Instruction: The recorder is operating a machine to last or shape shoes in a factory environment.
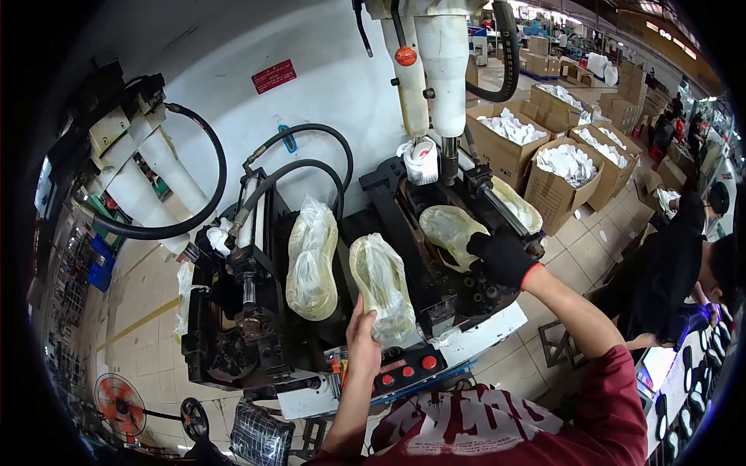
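Middle piece [382, 287]: this pale, sole-shaped, film-like piece is lying lengthwise between the two black machine stations, its near end sitting close to the control panel.
Left hand [363, 338]: bare, it is clamping the middle piece's near left edge, thumb lying on top; a one-sided hold is risking a tilt or a slip, the film looking slick.
Right piece [447, 225]: it is resting in the right station, its near end disappearing under a glove; an uneven pull could be creasing or tearing it.
Right hand [505, 260]: black-gloved, it is covering that end; whether the fingers are pinching or merely pressing, I cannot tell.
Left piece [312, 260]: it is lying just beside the middle piece, apart from both hands; a sideways swing of the middle piece could be knocking it.
Metal rod [449, 159]: it is hanging above the right station; any descent now could be trapping the gloved fingers.
Control panel [408, 371]: its red buttons are sitting near the left forearm, so a stray brush could be pressing one.
Tabletop [489, 334]: its white front edge is showing below the right station; a dropped piece could be sliding off there.
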`<state>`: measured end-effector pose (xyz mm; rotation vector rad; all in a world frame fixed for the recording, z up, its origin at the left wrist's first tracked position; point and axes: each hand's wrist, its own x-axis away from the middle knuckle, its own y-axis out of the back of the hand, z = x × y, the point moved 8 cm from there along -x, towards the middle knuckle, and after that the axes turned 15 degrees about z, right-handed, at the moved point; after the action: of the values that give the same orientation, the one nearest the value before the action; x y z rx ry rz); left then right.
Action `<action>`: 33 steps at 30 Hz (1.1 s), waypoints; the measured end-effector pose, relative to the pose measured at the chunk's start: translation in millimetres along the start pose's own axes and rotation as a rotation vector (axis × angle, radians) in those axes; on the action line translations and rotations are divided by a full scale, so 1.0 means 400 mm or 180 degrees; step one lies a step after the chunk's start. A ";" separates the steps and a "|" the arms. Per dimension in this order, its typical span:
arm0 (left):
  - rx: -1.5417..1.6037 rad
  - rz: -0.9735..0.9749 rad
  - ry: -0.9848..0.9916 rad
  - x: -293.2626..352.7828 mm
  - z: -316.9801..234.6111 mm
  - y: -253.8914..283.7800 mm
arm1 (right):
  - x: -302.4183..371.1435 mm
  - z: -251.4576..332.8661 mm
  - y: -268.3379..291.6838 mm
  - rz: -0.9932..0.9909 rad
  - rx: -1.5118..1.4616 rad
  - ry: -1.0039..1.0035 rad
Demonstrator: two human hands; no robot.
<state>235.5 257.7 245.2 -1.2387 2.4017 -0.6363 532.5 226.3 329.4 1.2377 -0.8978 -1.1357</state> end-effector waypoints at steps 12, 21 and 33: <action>-0.2258 -0.0775 0.0458 -0.281 0.102 0.175 | -0.145 -0.143 -0.171 0.0985 -0.0260 0.0397; -0.3582 -0.1066 -0.0774 0.121 0.164 -0.003 | -0.109 -0.111 -0.131 0.0443 -0.0374 0.0164; -0.5592 0.1037 0.0870 0.290 0.474 0.031 | -0.189 -0.128 -0.208 0.1518 0.0551 0.0819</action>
<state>259.7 125.4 67.9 -1.0262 3.0533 1.8882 551.1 314.8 244.9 1.1903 -1.0376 -0.5172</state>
